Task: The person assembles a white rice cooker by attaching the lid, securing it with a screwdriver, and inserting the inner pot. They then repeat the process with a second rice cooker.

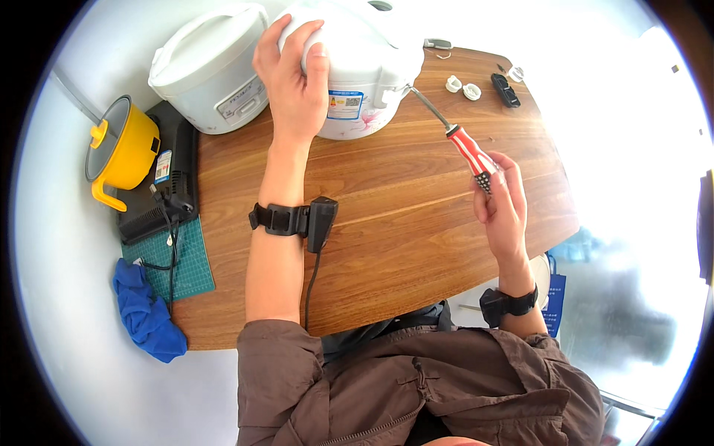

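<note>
A white rice cooker (364, 67) with a blue-edged label and a pink flower print stands at the far middle of the wooden table. My left hand (294, 89) lies on its upper left side, fingers spread and slightly bent over the lid's edge. In my right hand (504, 201) is a screwdriver (465, 149) with a red-and-white striped handle and a dark, dotted end. Its metal shaft points up and left, and the tip meets the cooker's right side near the handle joint. What the tip touches is too small to make out.
A second white rice cooker (212, 74) stands to the left. Beside it, a yellow pot (126, 149) sits on a black cooktop (182, 137). A green cutting mat (190, 260) and blue cloth (149, 312) lie near left. Small white caps (471, 91) and a black part (506, 91) lie far right.
</note>
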The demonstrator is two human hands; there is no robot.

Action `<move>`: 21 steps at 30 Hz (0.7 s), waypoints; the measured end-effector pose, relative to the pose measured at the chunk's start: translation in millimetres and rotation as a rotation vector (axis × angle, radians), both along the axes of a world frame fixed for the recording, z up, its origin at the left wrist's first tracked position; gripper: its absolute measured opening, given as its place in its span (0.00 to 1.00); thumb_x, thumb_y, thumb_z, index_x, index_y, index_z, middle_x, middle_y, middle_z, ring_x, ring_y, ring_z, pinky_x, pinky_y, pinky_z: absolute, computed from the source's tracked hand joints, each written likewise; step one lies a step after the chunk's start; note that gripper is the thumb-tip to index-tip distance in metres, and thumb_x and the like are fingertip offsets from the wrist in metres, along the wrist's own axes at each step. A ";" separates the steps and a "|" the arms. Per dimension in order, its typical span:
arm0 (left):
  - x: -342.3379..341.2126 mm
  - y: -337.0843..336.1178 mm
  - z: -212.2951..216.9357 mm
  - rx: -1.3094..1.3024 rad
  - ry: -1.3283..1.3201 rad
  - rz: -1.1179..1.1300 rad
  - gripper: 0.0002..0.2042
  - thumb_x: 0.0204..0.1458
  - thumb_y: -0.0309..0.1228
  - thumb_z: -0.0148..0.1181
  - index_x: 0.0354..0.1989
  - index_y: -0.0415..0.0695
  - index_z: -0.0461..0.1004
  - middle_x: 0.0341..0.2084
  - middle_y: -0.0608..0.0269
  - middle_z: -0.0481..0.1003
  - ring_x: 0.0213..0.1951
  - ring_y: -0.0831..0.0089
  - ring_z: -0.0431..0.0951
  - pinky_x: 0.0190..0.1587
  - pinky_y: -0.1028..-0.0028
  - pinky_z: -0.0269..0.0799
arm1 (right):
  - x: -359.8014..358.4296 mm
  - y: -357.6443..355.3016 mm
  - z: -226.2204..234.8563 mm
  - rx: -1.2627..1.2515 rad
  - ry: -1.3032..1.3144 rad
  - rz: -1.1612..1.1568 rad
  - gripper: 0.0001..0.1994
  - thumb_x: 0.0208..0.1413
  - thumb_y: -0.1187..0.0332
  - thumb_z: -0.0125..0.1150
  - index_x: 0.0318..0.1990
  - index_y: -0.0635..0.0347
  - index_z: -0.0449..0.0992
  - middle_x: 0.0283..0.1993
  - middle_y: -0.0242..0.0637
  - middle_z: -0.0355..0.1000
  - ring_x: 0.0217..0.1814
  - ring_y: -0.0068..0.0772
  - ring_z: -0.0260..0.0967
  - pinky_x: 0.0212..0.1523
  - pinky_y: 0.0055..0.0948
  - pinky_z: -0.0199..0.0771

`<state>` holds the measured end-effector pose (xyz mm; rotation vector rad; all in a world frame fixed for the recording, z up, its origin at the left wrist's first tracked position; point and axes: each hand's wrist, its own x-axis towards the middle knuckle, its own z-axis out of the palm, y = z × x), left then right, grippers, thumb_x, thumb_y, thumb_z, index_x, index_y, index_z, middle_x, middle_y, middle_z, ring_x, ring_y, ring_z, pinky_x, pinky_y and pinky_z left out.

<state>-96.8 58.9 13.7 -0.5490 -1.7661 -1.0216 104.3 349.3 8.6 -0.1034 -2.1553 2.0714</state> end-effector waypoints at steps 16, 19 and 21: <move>3.4 -1.5 5.9 -0.021 0.056 0.030 0.16 0.67 0.35 0.51 0.56 0.41 0.77 0.62 0.41 0.66 0.62 0.46 0.65 0.66 0.54 0.58 | -13.5 -13.6 6.8 0.146 0.072 -0.198 0.18 0.77 0.58 0.40 0.63 0.62 0.64 0.38 0.33 0.72 0.29 0.16 0.66 0.27 0.18 0.64; 4.7 0.3 5.0 -0.024 0.045 0.033 0.16 0.67 0.35 0.51 0.56 0.42 0.77 0.62 0.41 0.66 0.62 0.45 0.65 0.67 0.54 0.58 | -13.8 -18.5 -7.9 0.203 0.232 -0.248 0.17 0.77 0.61 0.42 0.62 0.62 0.64 0.38 0.34 0.72 0.26 0.15 0.64 0.25 0.17 0.64; 5.9 -0.3 5.5 -0.032 0.039 0.044 0.15 0.66 0.34 0.52 0.56 0.42 0.77 0.62 0.41 0.66 0.62 0.45 0.65 0.67 0.54 0.58 | -8.3 -15.2 -0.1 0.093 0.133 -0.180 0.16 0.75 0.65 0.46 0.63 0.63 0.64 0.40 0.35 0.73 0.26 0.15 0.64 0.25 0.17 0.65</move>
